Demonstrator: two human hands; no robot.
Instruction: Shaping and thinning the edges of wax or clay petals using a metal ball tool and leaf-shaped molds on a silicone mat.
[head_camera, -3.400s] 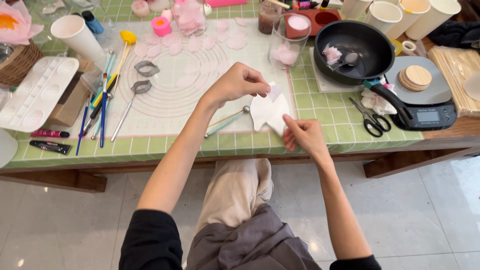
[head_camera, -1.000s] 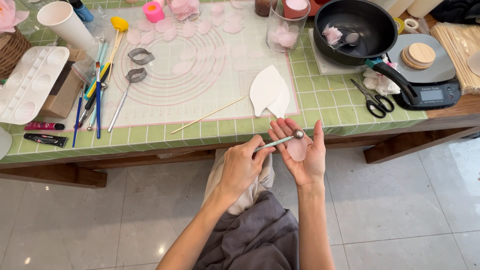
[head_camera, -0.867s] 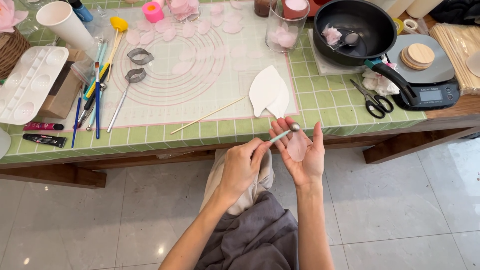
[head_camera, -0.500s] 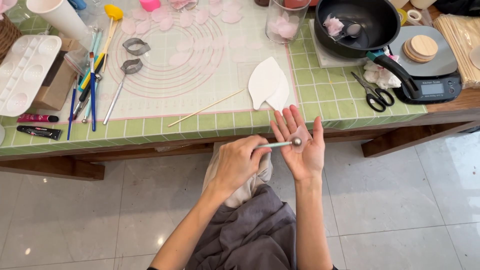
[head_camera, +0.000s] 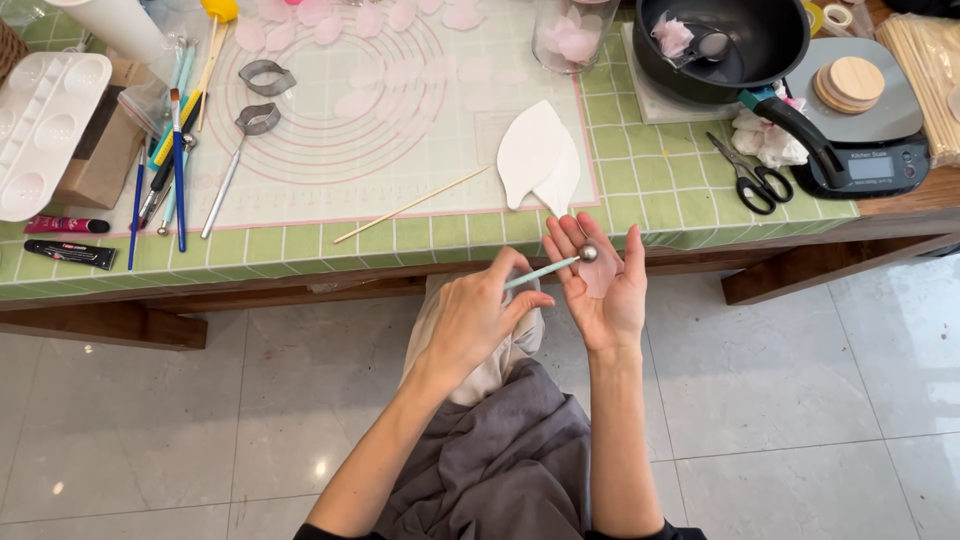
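While many petals (head_camera: 357, 102) lie shaped on the mat (head_camera: 400, 110), the right hand (head_camera: 597, 290), fingers spread flat, cups one below the table's front edge; left hand (head_camera: 475, 320) pinches the ball tool (head_camera: 552, 267) onto it.

Tall white paper cup (head_camera: 120, 25) & clear glass jar (head_camera: 578, 30) are cut off by top edge; digital scale's (head_camera: 865, 150) display can't be read

scissors (head_camera: 752, 182) right of mat (head_camera: 400, 110)
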